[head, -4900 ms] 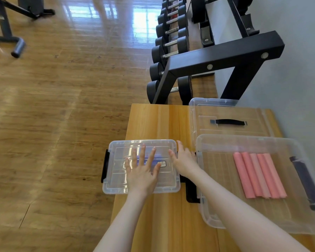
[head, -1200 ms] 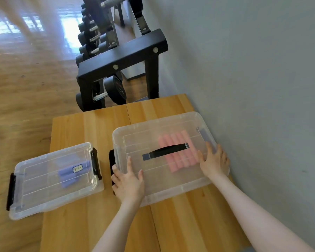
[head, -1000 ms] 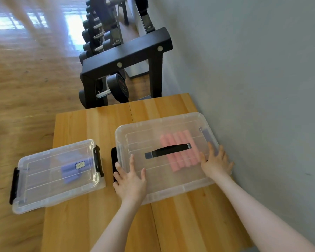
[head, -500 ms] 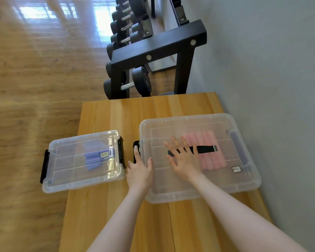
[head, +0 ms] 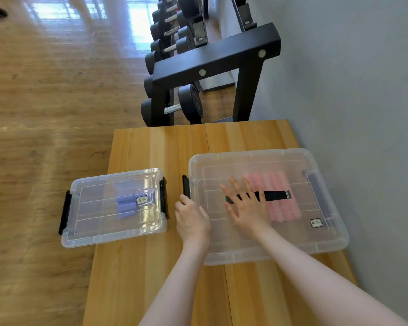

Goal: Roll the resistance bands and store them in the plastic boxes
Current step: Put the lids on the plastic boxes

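Note:
A large clear plastic box (head: 325, 241) with its lid on stands at the right of the wooden table (head: 156, 149). Rolled pink bands (head: 283, 208) and a dark band (head: 316, 191) show through the lid. My right hand (head: 245, 208) lies flat on that lid with fingers spread, over the black handle (head: 276, 196). My left hand (head: 191, 220) rests at the box's left edge, fingers at the black side latch (head: 186, 188). A small lidded clear box (head: 92, 227) with rolled purple bands (head: 125, 205) overhangs the table's left edge.
A black dumbbell rack (head: 210, 67) with several dumbbells stands just beyond the table's far end. A grey wall (head: 363, 90) runs along the right side, close to the large box. Wooden floor (head: 45, 102) lies to the left.
The lid went onto the large box. My right hand moved from the box's right edge to the lid's middle; my left hand shifted to the left latch. The view turned left.

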